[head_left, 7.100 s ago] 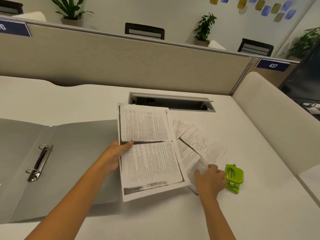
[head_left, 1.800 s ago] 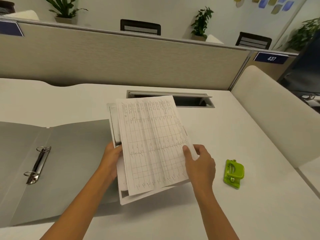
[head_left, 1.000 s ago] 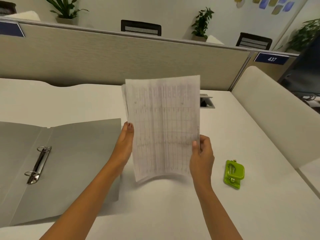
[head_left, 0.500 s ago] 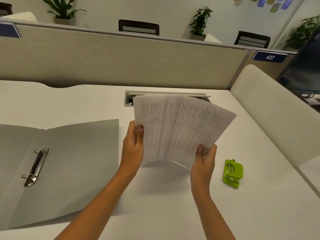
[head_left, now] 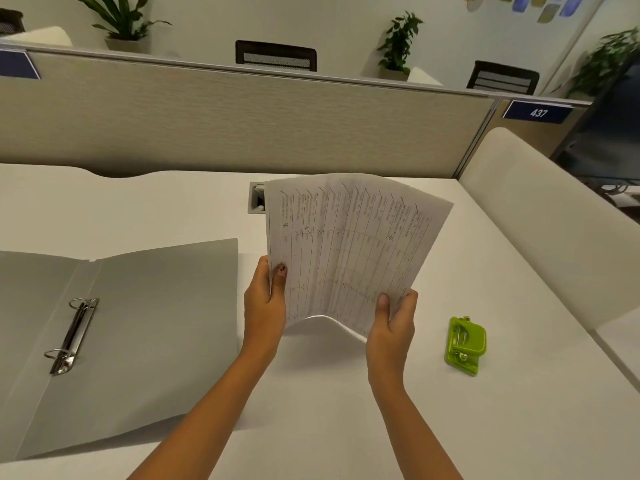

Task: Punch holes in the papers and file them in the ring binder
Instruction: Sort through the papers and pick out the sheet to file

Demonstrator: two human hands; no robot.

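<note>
While the grey ring binder (head_left: 138,327) lies open flat on the white desk (head_left: 346,427), well to the left of the left fingers, its two metal rings (head_left: 71,336) stand closed along the spine. The left hand (head_left: 265,303) pinches the left edge of the stack of papers (head_left: 346,251), thumb on the front face and the other fingers behind it. The papers are held up off the desk between the two hands, bowed so that the bottom edge arches upward between the thumbs. The top sheet shows a ruled table with small printed entries and handwritten ticks, too small to read. Beyond the fingers, the papers partly cover a cable slot (head_left: 257,197) in the desk. The right hand (head_left: 393,323) grips the lower right corner, thumb in front, fingers curled behind. Just right of the right fingers, a green hole punch (head_left: 465,344) sits on the desk, apart from the hand. Farther back on the right, a blue plate (head_left: 537,113) on the partition (head_left: 242,126) reads "437".
</note>
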